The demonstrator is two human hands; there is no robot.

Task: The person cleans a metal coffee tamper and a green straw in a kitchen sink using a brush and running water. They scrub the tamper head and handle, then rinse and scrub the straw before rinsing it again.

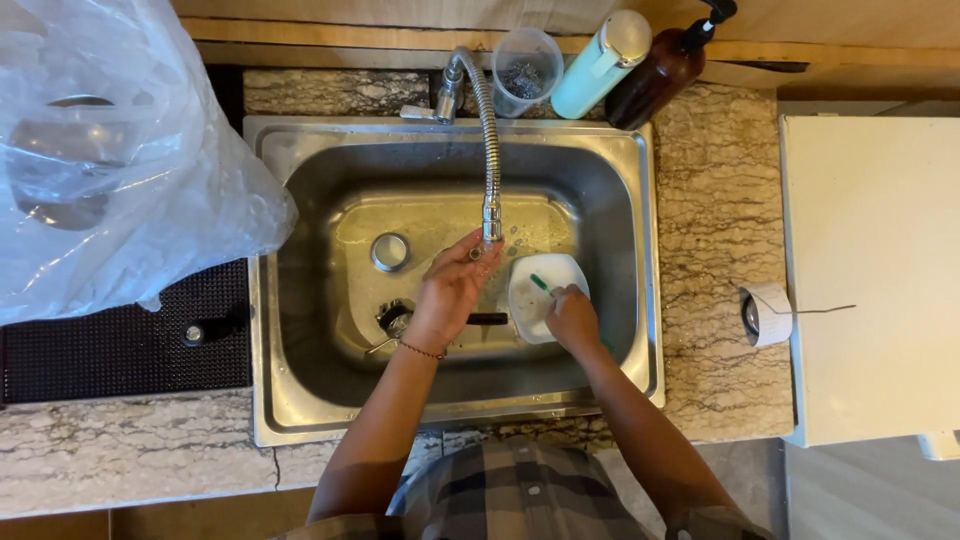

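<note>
From the head view, the left hand (452,290) cups loosely under the faucet spout (492,225) at twelve o'clock, while the right hand (572,318) grips a green brush (541,284) against the white dish (545,295) in the sink (300,400), where wet fingers might let it slip.

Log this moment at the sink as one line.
left hand under faucet spout | right hand holds white dish, green-handled tool | steel sink
</note>
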